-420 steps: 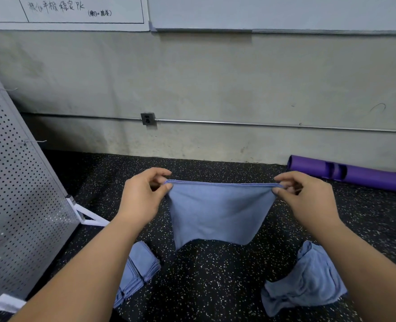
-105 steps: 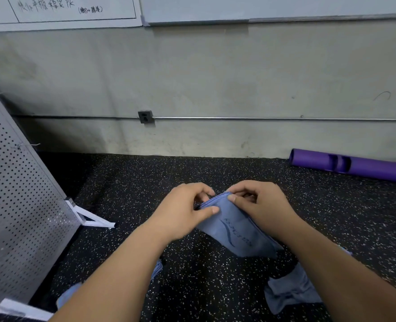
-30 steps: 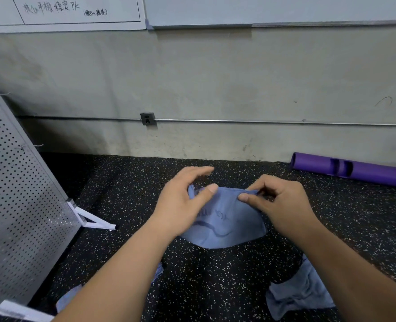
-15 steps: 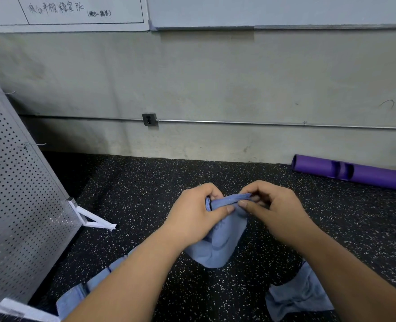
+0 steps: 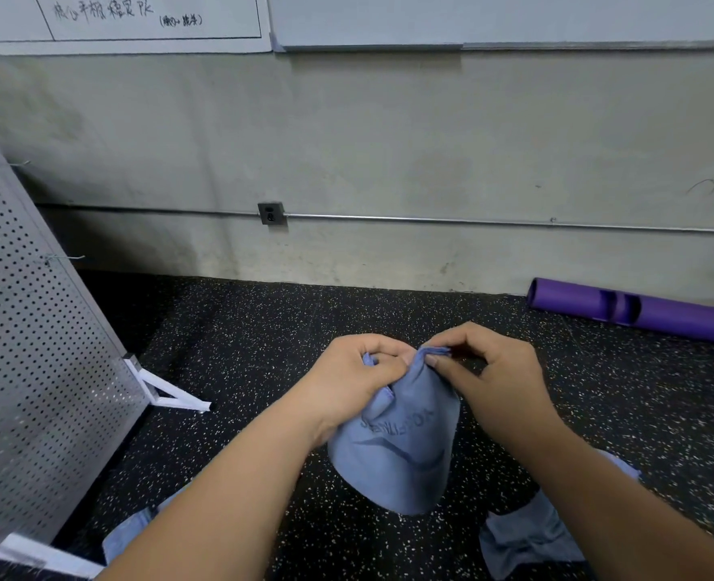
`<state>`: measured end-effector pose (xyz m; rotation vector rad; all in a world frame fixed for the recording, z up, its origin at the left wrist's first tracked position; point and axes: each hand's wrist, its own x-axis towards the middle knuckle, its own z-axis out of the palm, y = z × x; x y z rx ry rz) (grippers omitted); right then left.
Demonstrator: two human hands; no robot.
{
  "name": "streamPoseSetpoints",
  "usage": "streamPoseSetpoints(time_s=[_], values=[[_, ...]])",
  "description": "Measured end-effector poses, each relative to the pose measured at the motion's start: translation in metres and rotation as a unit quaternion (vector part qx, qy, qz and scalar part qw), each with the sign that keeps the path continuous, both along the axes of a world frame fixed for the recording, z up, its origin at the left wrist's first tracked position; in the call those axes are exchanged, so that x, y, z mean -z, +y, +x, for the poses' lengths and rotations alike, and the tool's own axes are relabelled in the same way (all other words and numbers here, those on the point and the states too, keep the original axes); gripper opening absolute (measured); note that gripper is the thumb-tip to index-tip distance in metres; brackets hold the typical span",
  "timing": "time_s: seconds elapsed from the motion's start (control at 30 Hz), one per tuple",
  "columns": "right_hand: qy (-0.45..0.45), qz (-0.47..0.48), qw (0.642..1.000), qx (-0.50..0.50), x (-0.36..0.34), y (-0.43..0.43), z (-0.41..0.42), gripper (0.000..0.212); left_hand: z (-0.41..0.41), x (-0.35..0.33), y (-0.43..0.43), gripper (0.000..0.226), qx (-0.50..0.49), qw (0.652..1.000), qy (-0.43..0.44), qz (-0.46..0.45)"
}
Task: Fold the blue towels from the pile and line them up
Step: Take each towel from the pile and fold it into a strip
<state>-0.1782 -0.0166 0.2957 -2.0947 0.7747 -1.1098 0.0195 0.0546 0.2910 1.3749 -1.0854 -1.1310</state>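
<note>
A blue towel (image 5: 401,450) with a dark printed logo hangs folded in the air above the floor. My left hand (image 5: 346,381) grips its top edge on the left, and my right hand (image 5: 489,371) pinches the top corner between thumb and fingers. The two hands almost touch. A crumpled pile of blue towels (image 5: 527,534) lies on the floor at the lower right, partly behind my right forearm. A piece of the folded blue towels (image 5: 128,534) shows at the lower left under my left forearm.
A perforated metal panel (image 5: 32,358) on a white foot (image 5: 170,392) stands at the left. A purple foam tube (image 5: 640,312) lies by the concrete wall at the right. The floor (image 5: 263,329) is black speckled rubber.
My hands have come closer together at the towel's top. The towel now hangs longer and narrower, with its logo facing me. The view has shifted slightly.
</note>
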Motion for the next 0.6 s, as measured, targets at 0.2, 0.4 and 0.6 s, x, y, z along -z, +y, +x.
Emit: streamPoseSetpoints(time_s=[0.2, 0.4, 0.6], values=[[0.010, -0.073, 0.997, 0.015, 0.003, -0.009, -0.003, 0.020, 0.003, 0.001, -0.001, 0.008, -0.067, 0.998, -0.014, -0.008], [0.049, 0.038, 0.998, -0.008, -0.002, -0.009, -0.008, 0.016, 0.005, 0.001, -0.002, 0.009, -0.127, 0.987, -0.070, -0.063], [0.063, 0.044, 0.997, 0.010, 0.001, -0.011, -0.008, 0.017, 0.007, 0.008, -0.005, 0.009, -0.092, 0.984, -0.130, -0.080]])
